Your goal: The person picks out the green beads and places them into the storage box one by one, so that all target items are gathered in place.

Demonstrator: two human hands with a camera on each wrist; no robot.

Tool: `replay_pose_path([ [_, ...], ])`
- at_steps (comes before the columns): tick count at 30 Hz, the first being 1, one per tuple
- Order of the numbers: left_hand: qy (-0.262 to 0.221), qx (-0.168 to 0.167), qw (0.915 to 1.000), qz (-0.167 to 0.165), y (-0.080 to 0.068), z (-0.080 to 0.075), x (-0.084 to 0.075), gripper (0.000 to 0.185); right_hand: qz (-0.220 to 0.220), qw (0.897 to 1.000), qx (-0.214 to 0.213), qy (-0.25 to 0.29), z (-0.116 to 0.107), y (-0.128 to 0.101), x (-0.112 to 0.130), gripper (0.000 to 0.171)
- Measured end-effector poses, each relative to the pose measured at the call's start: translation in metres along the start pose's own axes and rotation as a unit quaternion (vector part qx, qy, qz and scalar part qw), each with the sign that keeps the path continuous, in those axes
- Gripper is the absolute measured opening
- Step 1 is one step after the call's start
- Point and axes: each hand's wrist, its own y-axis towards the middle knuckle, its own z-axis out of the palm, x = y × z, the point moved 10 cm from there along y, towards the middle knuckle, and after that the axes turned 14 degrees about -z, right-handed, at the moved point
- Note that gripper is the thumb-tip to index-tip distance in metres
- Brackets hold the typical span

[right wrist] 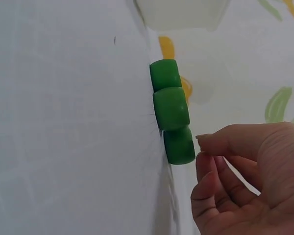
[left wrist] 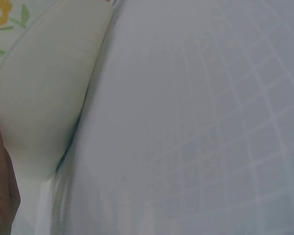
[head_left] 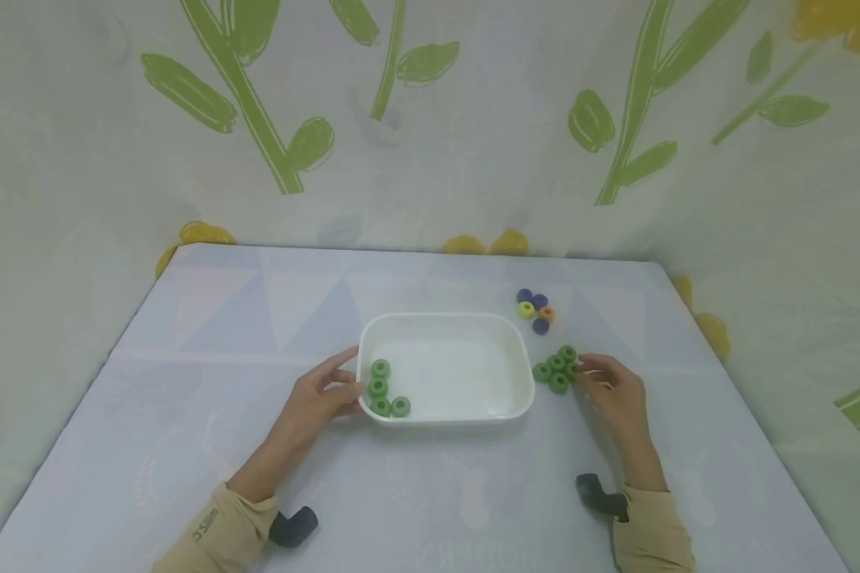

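A white tray [head_left: 519, 350] stands mid-table with several green rings [head_left: 381, 388] at its left end. My left hand [head_left: 344, 382] rests against the tray's left rim, fingers fairly straight and holding nothing; the left wrist view shows only the hand's edge [left wrist: 0, 186] beside the tray wall [left wrist: 44, 88]. Right of the tray lies a cluster of several green rings [head_left: 555, 368]. My right hand [head_left: 589, 372] is at its right side. In the right wrist view the thumb and forefinger tips [right wrist: 203, 149] reach the nearest green ring [right wrist: 179, 144] without closing round it.
Several small rings in blue, yellow, orange and purple [head_left: 534, 309] lie behind the tray's right corner. The table [head_left: 186, 398] has a pale patterned cloth; a leaf-print curtain hangs behind and at both sides. Dark wrist mounts [head_left: 294, 525] sit by my sleeves.
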Motion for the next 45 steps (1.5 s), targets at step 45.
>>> replay_pose_path([
  [45, 0.005, -0.006, 0.9999, -0.012, 0.003, -0.001, 0.005, 0.064, 0.036, 0.993, 0.070, -0.087, 0.010, 0.005, -0.014, 0.040],
])
